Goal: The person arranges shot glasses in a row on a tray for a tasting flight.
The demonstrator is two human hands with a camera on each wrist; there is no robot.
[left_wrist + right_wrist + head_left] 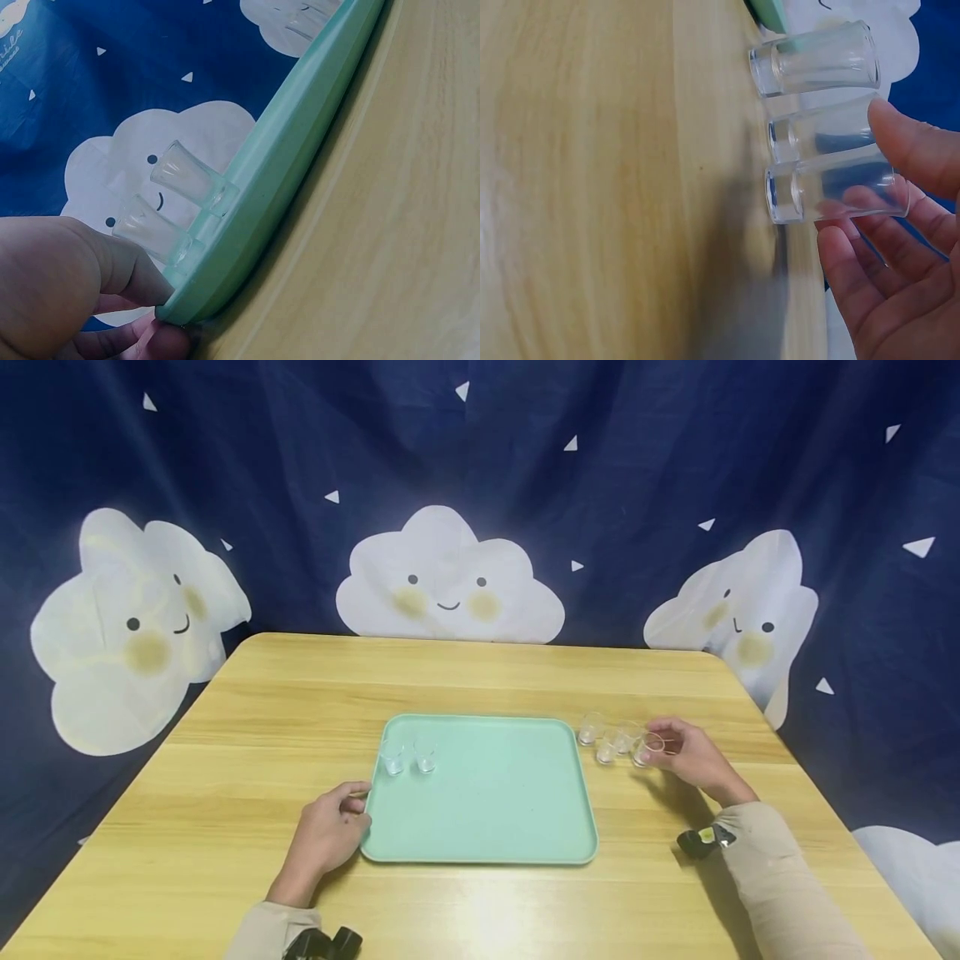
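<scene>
no readable text, label, brand or number shows anywhere; the backdrop [480,485] carries only cloud faces and white triangles.

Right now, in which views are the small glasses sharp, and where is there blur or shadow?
Head view: glasses on the tray look small and faint. Right wrist view: glasses fairly sharp, the right hand shadowing the table. Left wrist view: left hand blurred.

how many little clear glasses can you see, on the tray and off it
6. Two glasses stand on the tray; four sit right of it, the nearest in the right hand.
</scene>
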